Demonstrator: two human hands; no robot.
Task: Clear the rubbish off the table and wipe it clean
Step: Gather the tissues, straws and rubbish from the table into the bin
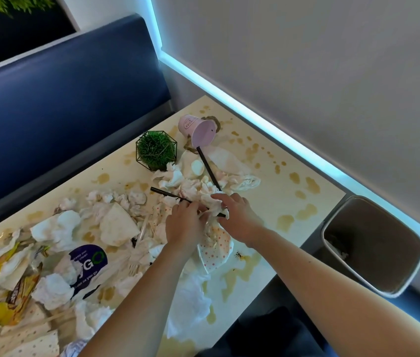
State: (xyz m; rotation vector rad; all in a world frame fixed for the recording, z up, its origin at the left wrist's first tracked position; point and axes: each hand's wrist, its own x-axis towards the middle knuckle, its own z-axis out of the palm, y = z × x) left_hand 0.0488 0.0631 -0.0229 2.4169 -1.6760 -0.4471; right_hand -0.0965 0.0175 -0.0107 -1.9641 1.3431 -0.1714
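While most rubbish is still lying on the tabletop (268, 202), both hands are gathering a crumpled napkin (212, 207): left hand (183, 226) and right hand (237, 217) fingers are curling around it. Wrappers (8, 287) are sprawling left of the fingers; brown spills remain unwiped. Right of the fingers, past the edge, the bin (373, 243) is standing open, reachable.

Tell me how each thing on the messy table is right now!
pink cup: tipped on its side, mouth open.
black straw: lying slanted on the tissues.
grass ball plant: upright in its wire frame.
bin: open, nearly empty.
table: spotted with brown spills.
left hand: holding crumpled tissue.
right hand: gripping the same crumpled tissue.
spotted paper plate: dirty, bent.
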